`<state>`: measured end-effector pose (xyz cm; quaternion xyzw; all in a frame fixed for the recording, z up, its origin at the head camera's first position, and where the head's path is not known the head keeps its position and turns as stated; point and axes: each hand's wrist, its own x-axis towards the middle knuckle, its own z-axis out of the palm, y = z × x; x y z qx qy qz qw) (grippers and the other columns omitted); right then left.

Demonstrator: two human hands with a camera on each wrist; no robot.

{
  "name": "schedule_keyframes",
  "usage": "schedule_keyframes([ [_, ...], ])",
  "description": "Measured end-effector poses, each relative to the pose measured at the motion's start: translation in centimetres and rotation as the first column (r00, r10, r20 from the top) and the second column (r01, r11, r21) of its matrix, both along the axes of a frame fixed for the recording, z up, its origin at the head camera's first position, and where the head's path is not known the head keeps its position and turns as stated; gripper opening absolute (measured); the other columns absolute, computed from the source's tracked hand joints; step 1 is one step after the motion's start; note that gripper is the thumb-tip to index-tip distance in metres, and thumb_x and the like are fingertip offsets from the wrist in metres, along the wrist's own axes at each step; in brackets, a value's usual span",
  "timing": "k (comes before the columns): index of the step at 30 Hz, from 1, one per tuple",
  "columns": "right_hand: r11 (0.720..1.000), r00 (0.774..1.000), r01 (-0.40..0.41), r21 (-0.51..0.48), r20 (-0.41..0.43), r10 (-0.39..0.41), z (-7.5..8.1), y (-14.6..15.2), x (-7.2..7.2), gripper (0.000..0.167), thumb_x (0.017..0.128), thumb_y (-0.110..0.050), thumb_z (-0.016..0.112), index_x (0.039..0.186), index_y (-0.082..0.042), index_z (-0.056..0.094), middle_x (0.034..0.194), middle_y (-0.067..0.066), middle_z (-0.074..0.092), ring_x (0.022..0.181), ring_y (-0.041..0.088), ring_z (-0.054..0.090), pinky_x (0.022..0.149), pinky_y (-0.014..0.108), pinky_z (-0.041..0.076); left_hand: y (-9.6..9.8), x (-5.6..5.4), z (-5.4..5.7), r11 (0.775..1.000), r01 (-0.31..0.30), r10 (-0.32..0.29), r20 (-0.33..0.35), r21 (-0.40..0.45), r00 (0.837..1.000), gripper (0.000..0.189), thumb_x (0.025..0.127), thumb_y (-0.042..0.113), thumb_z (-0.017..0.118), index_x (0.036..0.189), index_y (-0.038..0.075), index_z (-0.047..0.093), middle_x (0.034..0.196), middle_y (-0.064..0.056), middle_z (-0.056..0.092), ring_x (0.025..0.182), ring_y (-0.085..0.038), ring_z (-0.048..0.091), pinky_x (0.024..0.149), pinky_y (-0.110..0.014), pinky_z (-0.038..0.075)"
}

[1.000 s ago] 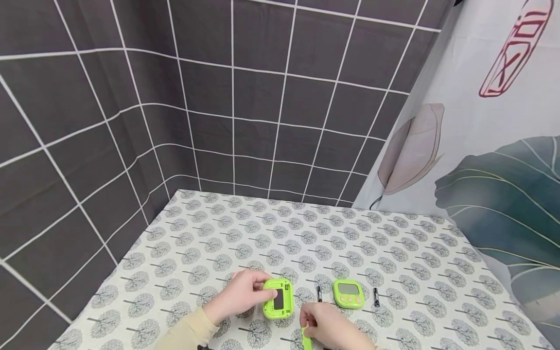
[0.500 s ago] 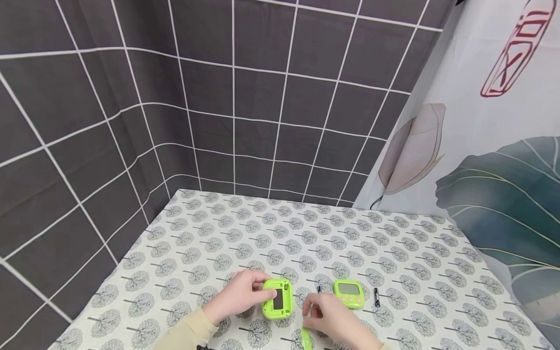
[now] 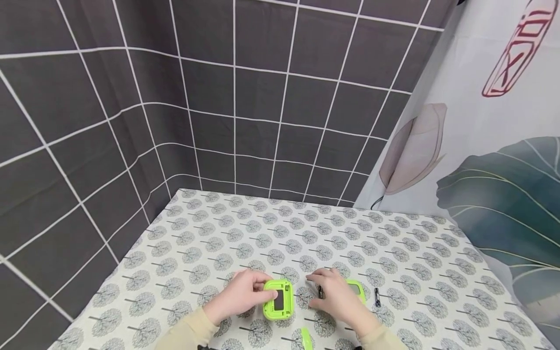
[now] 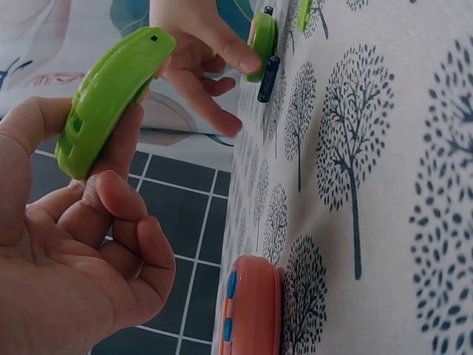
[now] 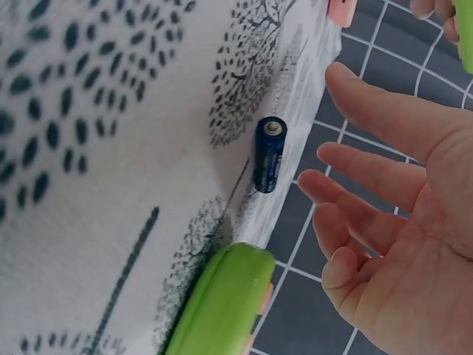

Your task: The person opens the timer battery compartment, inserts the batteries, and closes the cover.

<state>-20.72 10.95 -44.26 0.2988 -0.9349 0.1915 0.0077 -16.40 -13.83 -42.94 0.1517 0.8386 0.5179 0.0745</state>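
Observation:
My left hand [image 3: 238, 296] pinches a green digital timer [image 3: 278, 312] between thumb and fingers, its back with the bare battery bay facing up. Over the cloth, my right hand [image 3: 339, 297] holds nothing, thumb and fingers apart. A dark blue battery [image 5: 267, 157] lies just off its fingertips in the right wrist view. Beside that battery is a second green timer [image 5: 222, 303], partly hidden by the right hand in the head view. The slim green battery cover [image 3: 306, 339] lies on the cloth near the front.
Another battery [image 3: 376, 297] lies right of the second timer. A pink timer-like device with blue buttons [image 4: 251, 310] sits on the table below the left hand. The tree-print tablecloth [image 3: 280, 233] runs back to a dark grid curtain [image 3: 262, 97].
My right hand has let go of the green battery cover, leaving it on the cloth, and has moved up and to the right over the battery. The left hand holds its timer still.

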Motion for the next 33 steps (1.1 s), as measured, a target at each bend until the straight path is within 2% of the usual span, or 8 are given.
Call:
schedule_keyframes([
  [5, 1.000, 1.000, 0.018, 0.015, -0.012, -0.018, -0.5, 0.0, -0.5, 0.062, 0.063, -0.024, 0.084, 0.117, -0.003, 0.064, 0.111, 0.011, 0.063, 0.098, 0.027, 0.053, 0.087, 0.048, 0.047, 0.0, 0.0, 0.0, 1.000, 0.007, -0.007, 0.002, 0.004, 1.000, 0.022, 0.082, 0.023, 0.072, 0.099, 0.009, 0.072, 0.063, 0.006, 0.064, 0.047, -0.001, 0.044, 0.045, -0.016, 0.037],
  [11, 0.999, 1.000, 0.028, 0.045, -0.016, -0.027, -0.8, -0.1, -0.9, 0.061, 0.062, -0.025, 0.084, 0.115, -0.003, 0.065, 0.103, 0.007, 0.063, 0.091, 0.023, 0.051, 0.083, 0.045, 0.046, 0.0, 0.0, 0.0, 1.000, 0.011, -0.012, 0.026, 0.026, 1.000, 0.023, 0.082, 0.022, 0.071, 0.100, 0.007, 0.072, 0.066, 0.005, 0.065, 0.050, -0.002, 0.047, 0.046, -0.015, 0.039],
  [19, 0.996, 0.999, 0.036, 0.088, 0.000, -0.036, -0.8, -0.6, -1.4, 0.055, 0.062, -0.024, 0.084, 0.112, -0.004, 0.067, 0.090, 0.003, 0.063, 0.081, 0.017, 0.050, 0.080, 0.042, 0.044, 0.0, 0.0, 0.0, 1.000, 0.011, -0.011, 0.006, -0.001, 1.000, 0.022, 0.082, 0.022, 0.071, 0.099, 0.008, 0.072, 0.064, 0.006, 0.064, 0.048, 0.000, 0.044, 0.045, -0.015, 0.036],
  [25, 0.994, 1.000, 0.026, 0.108, 0.010, -0.027, -0.7, -0.8, -1.4, 0.054, 0.063, -0.023, 0.084, 0.111, -0.005, 0.068, 0.078, -0.005, 0.056, 0.075, 0.014, 0.045, 0.077, 0.041, 0.043, 0.0, 0.0, 0.0, 1.000, 0.007, -0.007, -0.014, -0.019, 1.000, 0.020, 0.082, 0.022, 0.071, 0.097, 0.009, 0.073, 0.060, 0.007, 0.063, 0.046, 0.001, 0.041, 0.047, -0.015, 0.035],
  [28, 0.993, 0.999, 0.023, 0.118, 0.020, -0.026, -0.5, -0.6, -1.2, 0.056, 0.060, -0.024, 0.084, 0.111, -0.006, 0.068, 0.082, -0.003, 0.058, 0.078, 0.016, 0.047, 0.080, 0.045, 0.043, 0.0, 0.0, -0.1, 1.000, 0.006, -0.006, -0.017, -0.015, 1.000, 0.022, 0.082, 0.021, 0.071, 0.098, 0.007, 0.072, 0.063, 0.007, 0.065, 0.047, 0.001, 0.044, 0.048, -0.015, 0.038],
  [33, 0.987, 1.000, -0.010, 0.161, 0.030, 0.005, -0.1, 0.1, -0.6, 0.065, 0.055, -0.029, 0.086, 0.114, -0.010, 0.067, 0.101, 0.008, 0.064, 0.090, 0.027, 0.055, 0.088, 0.057, 0.043, -0.2, 0.1, -0.1, 1.000, 0.000, 0.000, -0.009, -0.003, 1.000, 0.022, 0.081, 0.020, 0.071, 0.098, 0.006, 0.072, 0.065, 0.006, 0.066, 0.049, -0.001, 0.048, 0.049, -0.017, 0.042],
])
